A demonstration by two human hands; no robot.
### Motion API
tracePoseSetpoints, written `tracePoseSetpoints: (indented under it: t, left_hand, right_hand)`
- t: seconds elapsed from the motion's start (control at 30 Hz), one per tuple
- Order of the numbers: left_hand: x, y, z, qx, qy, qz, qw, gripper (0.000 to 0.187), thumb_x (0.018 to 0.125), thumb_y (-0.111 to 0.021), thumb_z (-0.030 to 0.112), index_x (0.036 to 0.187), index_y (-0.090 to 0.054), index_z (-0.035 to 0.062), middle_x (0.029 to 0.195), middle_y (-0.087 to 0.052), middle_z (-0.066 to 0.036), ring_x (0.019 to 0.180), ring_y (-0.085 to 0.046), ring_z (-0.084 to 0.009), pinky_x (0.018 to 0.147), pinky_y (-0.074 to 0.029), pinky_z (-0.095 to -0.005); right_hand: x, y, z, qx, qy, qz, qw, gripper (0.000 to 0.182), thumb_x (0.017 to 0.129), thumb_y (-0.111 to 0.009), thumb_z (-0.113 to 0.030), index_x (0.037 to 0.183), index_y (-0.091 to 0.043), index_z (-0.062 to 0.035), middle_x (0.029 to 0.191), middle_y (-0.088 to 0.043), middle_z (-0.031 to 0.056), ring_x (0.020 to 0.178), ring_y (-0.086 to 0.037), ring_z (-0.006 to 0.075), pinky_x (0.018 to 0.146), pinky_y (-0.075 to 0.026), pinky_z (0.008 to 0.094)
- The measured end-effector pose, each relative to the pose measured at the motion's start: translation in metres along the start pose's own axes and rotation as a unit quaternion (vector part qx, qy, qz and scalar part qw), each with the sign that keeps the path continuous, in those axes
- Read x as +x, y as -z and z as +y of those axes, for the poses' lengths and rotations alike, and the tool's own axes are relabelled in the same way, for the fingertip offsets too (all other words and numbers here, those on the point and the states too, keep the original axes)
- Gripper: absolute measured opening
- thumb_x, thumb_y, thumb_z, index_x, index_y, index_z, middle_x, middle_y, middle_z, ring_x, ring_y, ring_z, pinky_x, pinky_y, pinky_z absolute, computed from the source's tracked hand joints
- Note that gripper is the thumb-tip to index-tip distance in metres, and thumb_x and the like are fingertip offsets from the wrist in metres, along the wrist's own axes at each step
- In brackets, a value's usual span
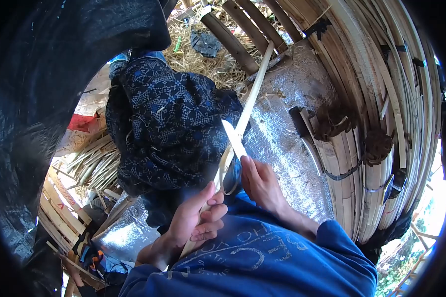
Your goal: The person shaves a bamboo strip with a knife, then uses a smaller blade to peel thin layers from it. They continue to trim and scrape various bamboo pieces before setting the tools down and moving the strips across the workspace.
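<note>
A long pale bamboo strip [252, 94] slants from the bamboo slats at the top down past my lap. My left hand [195, 220] is closed around its lower part, in front of my chest. My right hand [263, 185] is closed on a knife, the handle hidden in the fingers. The bright knife blade [234, 138] points up and left and crosses the strip. A thin curled shaving [228, 188] hangs between my two hands.
Dark patterned cloth [168, 119] covers my legs. On the right stand bundled bamboo slats [344, 183] and a tall stack of strips [376, 64]. Silvery sheeting [287, 148] lies beneath. Thin sticks [94, 161] are piled at left; a black sheet [59, 74] hangs there.
</note>
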State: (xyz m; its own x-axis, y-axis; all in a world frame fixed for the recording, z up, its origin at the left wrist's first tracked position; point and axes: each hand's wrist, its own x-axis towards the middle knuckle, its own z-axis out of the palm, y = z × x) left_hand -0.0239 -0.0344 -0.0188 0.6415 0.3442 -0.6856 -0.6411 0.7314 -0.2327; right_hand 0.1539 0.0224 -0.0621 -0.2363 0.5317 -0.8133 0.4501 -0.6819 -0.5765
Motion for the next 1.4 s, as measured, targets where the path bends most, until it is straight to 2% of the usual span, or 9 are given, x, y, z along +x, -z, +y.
tracePoseSetpoints:
  t: [0.33,0.4,0.53,0.87,0.9,1.03,1.2,1.3,1.4]
  left_hand:
    - [0.001,0.002,-0.001,0.015,-0.002,-0.003,1.0,0.038,0.096,-0.031,0.05,0.079,-0.034,0.0165,0.054,-0.023,0.007,0.035,-0.018,-0.0021,0.031,-0.016,-0.017]
    - [0.001,0.0,-0.001,0.009,-0.003,0.002,1.0,0.038,0.096,-0.031,0.051,0.079,-0.034,0.0169,0.054,-0.023,0.007,0.035,-0.018,-0.0023,0.031,-0.015,-0.0171]
    - [0.004,0.001,0.0,0.004,-0.013,0.039,0.999,0.037,0.095,-0.033,0.052,0.079,-0.035,0.0184,0.053,-0.025,0.007,0.035,-0.018,-0.0025,0.031,-0.015,-0.0168]
    - [0.008,-0.002,0.01,-0.012,-0.011,-0.008,1.0,0.038,0.096,-0.032,0.052,0.08,-0.034,0.0169,0.055,-0.024,0.007,0.035,-0.017,-0.0026,0.03,-0.015,-0.0172]
    - [0.009,-0.001,0.01,-0.011,-0.006,-0.007,1.0,0.038,0.096,-0.032,0.052,0.08,-0.034,0.0169,0.055,-0.024,0.007,0.035,-0.017,-0.0026,0.03,-0.015,-0.0172]
    - [0.011,0.002,0.01,-0.002,-0.021,-0.014,1.0,0.038,0.096,-0.031,0.05,0.079,-0.033,0.0164,0.054,-0.024,0.007,0.034,-0.018,-0.0027,0.03,-0.015,-0.0169]
    - [0.011,0.003,0.01,0.002,-0.026,-0.027,0.999,0.038,0.096,-0.031,0.05,0.079,-0.033,0.0165,0.054,-0.024,0.007,0.034,-0.018,-0.0027,0.029,-0.015,-0.0166]
    - [0.012,0.002,0.009,0.008,-0.033,-0.037,0.999,0.037,0.097,-0.031,0.049,0.079,-0.034,0.0165,0.054,-0.024,0.007,0.034,-0.019,-0.0026,0.029,-0.015,-0.0165]
    - [0.011,0.003,0.009,-0.014,-0.031,-0.025,0.999,0.037,0.097,-0.031,0.048,0.079,-0.034,0.0164,0.054,-0.025,0.007,0.034,-0.019,-0.0023,0.029,-0.016,-0.0165]
  right_hand:
    - [0.004,-0.004,-0.009,0.042,-0.008,-0.013,0.999,0.053,0.099,-0.035,-0.04,0.068,-0.05,0.0013,0.054,-0.045,0.0036,0.051,-0.041,0.0116,0.049,-0.035,0.0309]
    - [-0.011,-0.007,0.011,0.071,0.024,0.008,0.997,0.051,0.099,-0.032,-0.043,0.064,-0.043,-0.0074,0.047,-0.037,-0.0033,0.037,-0.032,0.0067,0.034,-0.025,0.0239]
    - [0.002,-0.01,0.013,0.036,0.031,0.003,0.999,0.05,0.1,-0.032,-0.04,0.063,-0.042,-0.0072,0.047,-0.037,-0.0031,0.036,-0.033,0.0067,0.033,-0.026,0.0233]
    - [-0.014,0.009,0.01,0.057,0.036,0.025,0.997,0.046,0.099,-0.036,-0.038,0.067,-0.047,-0.0072,0.05,-0.04,-0.0038,0.04,-0.035,0.0045,0.038,-0.027,0.022]
    - [-0.01,0.016,0.01,0.06,0.029,0.05,0.997,0.047,0.098,-0.04,-0.038,0.07,-0.053,-0.0037,0.055,-0.041,-0.0044,0.052,-0.037,0.0071,0.048,-0.031,0.026]
    - [0.017,0.033,0.001,-0.011,0.18,0.135,0.974,0.034,0.098,-0.042,-0.03,0.103,-0.06,-0.0015,0.054,-0.04,-0.0004,0.05,-0.039,0.0076,0.048,-0.03,0.0262]
    - [0.018,0.039,-0.041,-0.125,0.229,0.146,0.954,0.028,0.089,-0.058,-0.02,0.113,-0.057,-0.0053,0.062,-0.057,0.0049,0.054,-0.052,0.009,0.049,-0.037,0.0287]
    - [0.029,0.033,-0.051,-0.065,0.257,-0.011,0.964,0.031,0.083,-0.065,-0.012,0.112,-0.057,-0.0037,0.07,-0.065,0.0086,0.063,-0.063,0.0139,0.057,-0.048,0.0314]
    - [0.041,0.024,-0.052,-0.126,0.326,-0.088,0.933,0.025,0.082,-0.067,-0.01,0.105,-0.061,-0.0034,0.073,-0.066,0.0107,0.066,-0.063,0.0137,0.059,-0.049,0.0306]
